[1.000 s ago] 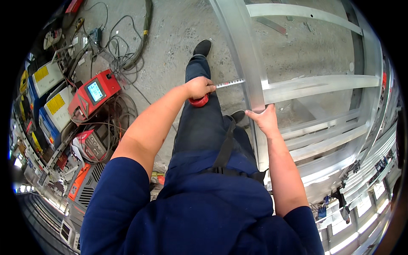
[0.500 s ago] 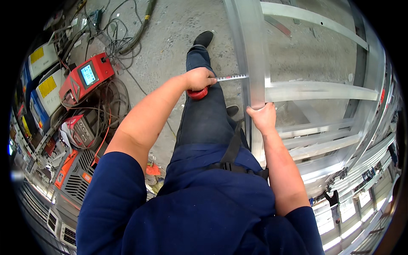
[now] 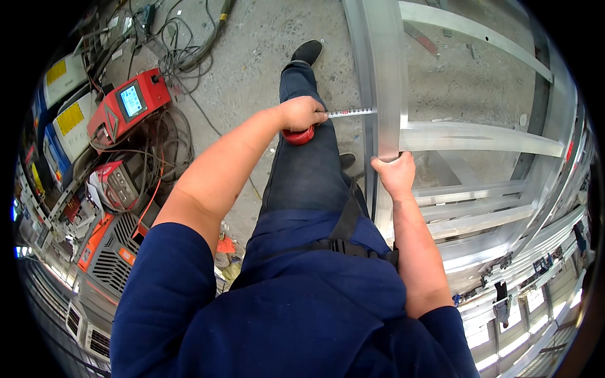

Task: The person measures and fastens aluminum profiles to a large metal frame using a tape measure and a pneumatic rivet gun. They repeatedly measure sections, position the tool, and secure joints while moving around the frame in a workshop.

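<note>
A red tape measure [image 3: 299,135] hangs under my left hand [image 3: 302,114], whose fingers are closed around it in front of my thigh. Its white blade [image 3: 350,113] runs out to the right and reaches the side of an aluminium frame [image 3: 386,75]. My right hand [image 3: 396,174] grips the frame's long beam just below a crossbar [image 3: 479,138], with the thumb on the near side and the fingers wrapped over and partly hidden. The blade's far end is not clearly visible against the beam.
On the left stand a red machine with a lit screen [image 3: 131,101], a smaller red unit [image 3: 117,185] and an orange-grey machine [image 3: 113,252]. Cables [image 3: 183,63] lie tangled on the concrete floor. More aluminium bars [image 3: 472,191] cross at right. A distant person [image 3: 501,302] appears at lower right.
The frame and both hands sit slightly farther right in the picture, as the view has shifted a little. Both grips stay the same, and the blade still spans to the beam.
</note>
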Motion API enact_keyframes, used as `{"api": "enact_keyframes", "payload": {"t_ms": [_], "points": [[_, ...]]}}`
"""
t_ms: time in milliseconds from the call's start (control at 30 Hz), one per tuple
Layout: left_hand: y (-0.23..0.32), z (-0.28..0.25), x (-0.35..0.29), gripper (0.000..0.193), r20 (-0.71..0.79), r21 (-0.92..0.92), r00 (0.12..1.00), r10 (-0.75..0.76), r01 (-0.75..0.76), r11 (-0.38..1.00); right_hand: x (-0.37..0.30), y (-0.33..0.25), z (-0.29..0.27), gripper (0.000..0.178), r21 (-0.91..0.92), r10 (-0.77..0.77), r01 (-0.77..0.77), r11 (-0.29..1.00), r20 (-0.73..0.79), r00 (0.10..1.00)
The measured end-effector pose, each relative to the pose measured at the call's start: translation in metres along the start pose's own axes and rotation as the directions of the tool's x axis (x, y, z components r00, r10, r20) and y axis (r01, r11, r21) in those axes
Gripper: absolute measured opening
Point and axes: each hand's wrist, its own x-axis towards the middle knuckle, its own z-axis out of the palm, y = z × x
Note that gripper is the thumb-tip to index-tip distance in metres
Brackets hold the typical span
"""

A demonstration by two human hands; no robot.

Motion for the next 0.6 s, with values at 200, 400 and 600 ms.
{"api": "enact_keyframes", "payload": {"t_ms": [200,400,600], "points": [[0.001,-0.001,-0.001,0.034,0.006,-0.01,1.0,-0.027,0.027,1.0,0.0,-0.001,0.001,0.06,0.031,0.006,-0.006,1.0,0.014,1.0],[0.005,-0.004,-0.003,0.034,-0.032,0.029,0.999,-0.034,0.035,0.999,0.002,-0.004,-0.003,0.076,0.021,0.057,-0.059,0.998,0.08,0.995],[0.019,-0.023,-0.016,0.062,-0.134,-0.449,0.967,-0.215,0.134,0.883,0.0,-0.005,-0.005,0.077,0.026,0.102,-0.104,0.994,0.063,0.993]]}}
